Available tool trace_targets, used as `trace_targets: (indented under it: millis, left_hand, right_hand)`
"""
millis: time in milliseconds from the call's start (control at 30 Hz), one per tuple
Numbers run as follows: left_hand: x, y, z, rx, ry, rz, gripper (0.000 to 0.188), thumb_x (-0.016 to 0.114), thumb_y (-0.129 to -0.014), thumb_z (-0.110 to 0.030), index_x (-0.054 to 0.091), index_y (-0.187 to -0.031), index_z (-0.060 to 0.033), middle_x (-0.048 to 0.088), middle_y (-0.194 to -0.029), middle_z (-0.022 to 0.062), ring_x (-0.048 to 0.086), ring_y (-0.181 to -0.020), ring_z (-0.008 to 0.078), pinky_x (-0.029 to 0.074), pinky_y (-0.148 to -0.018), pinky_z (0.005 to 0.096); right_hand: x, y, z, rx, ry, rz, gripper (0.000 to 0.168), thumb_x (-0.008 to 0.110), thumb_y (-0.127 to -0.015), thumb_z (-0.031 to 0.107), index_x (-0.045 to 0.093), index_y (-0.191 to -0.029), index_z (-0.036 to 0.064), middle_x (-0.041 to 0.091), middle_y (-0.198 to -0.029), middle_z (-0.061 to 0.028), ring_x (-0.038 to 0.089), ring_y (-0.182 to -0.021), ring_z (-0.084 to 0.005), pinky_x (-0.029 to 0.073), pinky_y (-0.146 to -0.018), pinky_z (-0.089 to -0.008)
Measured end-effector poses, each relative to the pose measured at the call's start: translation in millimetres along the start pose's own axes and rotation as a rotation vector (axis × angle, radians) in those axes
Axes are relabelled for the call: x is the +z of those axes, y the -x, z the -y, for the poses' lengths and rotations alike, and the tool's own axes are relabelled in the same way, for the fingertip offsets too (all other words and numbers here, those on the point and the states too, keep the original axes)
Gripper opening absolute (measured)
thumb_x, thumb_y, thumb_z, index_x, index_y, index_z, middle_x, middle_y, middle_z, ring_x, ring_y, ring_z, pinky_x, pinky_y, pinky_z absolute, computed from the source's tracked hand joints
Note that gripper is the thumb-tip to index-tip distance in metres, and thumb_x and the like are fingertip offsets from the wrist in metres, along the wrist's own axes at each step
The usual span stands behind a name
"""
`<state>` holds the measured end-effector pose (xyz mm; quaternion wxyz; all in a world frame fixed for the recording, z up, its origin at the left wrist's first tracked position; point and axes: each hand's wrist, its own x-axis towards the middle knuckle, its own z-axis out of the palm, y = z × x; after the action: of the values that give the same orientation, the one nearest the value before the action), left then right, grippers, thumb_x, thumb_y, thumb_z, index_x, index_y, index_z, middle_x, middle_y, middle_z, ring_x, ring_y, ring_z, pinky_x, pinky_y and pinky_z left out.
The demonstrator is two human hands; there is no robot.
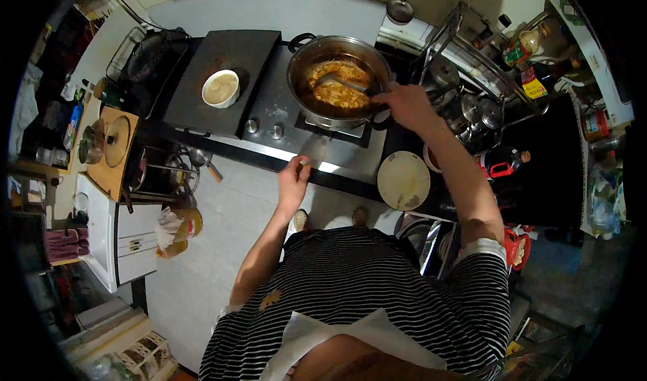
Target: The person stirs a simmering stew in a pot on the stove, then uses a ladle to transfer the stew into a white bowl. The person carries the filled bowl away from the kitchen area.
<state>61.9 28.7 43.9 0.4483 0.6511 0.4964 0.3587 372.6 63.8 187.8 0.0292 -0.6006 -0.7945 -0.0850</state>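
A deep steel pot [331,120] with dark side handles sits on the right burner of the gas stove [275,100]. In it, golden-brown pieces of food [343,98] lie in dark liquid. A metal utensil [349,83], perhaps a spatula, rests across the food. My right hand [407,107] is at the pot's right rim, fingers closed around what appears to be the utensil's handle, mostly hidden by the hand. My left hand [293,183] hovers by the stove's front edge with its fingers curled in and no object visible in it.
A white bowl [221,99] of pale liquid stands on the dark cover [184,103] left of the pot. Toward the right counter's front is a pale round plate [404,180]. Lidded pots [470,109] and a red-handled bottle [501,162] stand farther right. A ladle [400,11] hangs behind.
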Motion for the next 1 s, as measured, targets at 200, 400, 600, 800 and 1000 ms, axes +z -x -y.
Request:
trace_targets:
  millis: [200,400,600,800,1000]
  left_hand:
    - [-8,18,20,-0.125,0.084,-0.020,0.019,0.056,-0.086,-0.010,0.058,-0.103,-0.0023,0.059,-0.066,0.0040,0.052,-0.053,0.0102,0.043,-0.049,0.0264]
    - [-5,18,18,-0.120,0.083,0.010,0.019,0.055,-0.088,-0.011,0.057,-0.104,-0.0026,0.058,-0.069,0.0024,0.052,-0.057,0.0085,0.044,-0.050,0.0244]
    - [-3,16,9,-0.107,0.061,0.042,0.019,0.055,-0.090,-0.012,0.056,-0.106,-0.0033,0.055,-0.072,-0.0007,0.050,-0.062,0.0061,0.043,-0.051,0.0212]
    - [-6,21,10,-0.110,0.054,0.019,0.019,0.055,-0.089,-0.012,0.057,-0.106,-0.0033,0.056,-0.072,-0.0004,0.050,-0.062,0.0061,0.044,-0.052,0.0218]
    - [-7,23,7,-0.164,0.077,0.022,0.019,0.055,-0.089,-0.011,0.057,-0.106,-0.0033,0.056,-0.073,0.0001,0.051,-0.063,0.0066,0.045,-0.053,0.0221]
  right_hand:
    - [-72,26,-26,0.023,-0.008,0.098,0.032,0.065,-0.065,0.010,0.069,-0.093,0.024,0.058,-0.080,-0.0053,0.061,-0.082,-0.0262,0.050,-0.068,-0.0385]
    - [-91,27,-19,-0.066,-0.016,0.239,0.033,0.064,-0.065,0.009,0.069,-0.095,0.022,0.061,-0.084,-0.0062,0.061,-0.083,-0.0268,0.050,-0.073,-0.0389]
    - [-42,12,-9,0.038,0.058,0.147,0.036,0.055,-0.070,0.003,0.069,-0.099,0.020,0.065,-0.087,-0.0091,0.063,-0.086,-0.0289,0.052,-0.069,-0.0395]
    - [-20,9,4,0.168,-0.072,-0.049,0.036,0.060,-0.069,0.011,0.066,-0.103,0.019,0.061,-0.081,-0.0095,0.062,-0.075,-0.0288,0.051,-0.066,-0.0407]
    - [-28,15,21,0.121,-0.379,0.145,0.037,0.055,-0.072,0.014,0.066,-0.107,0.018,0.063,-0.084,-0.0132,0.063,-0.080,-0.0310,0.052,-0.070,-0.0446]
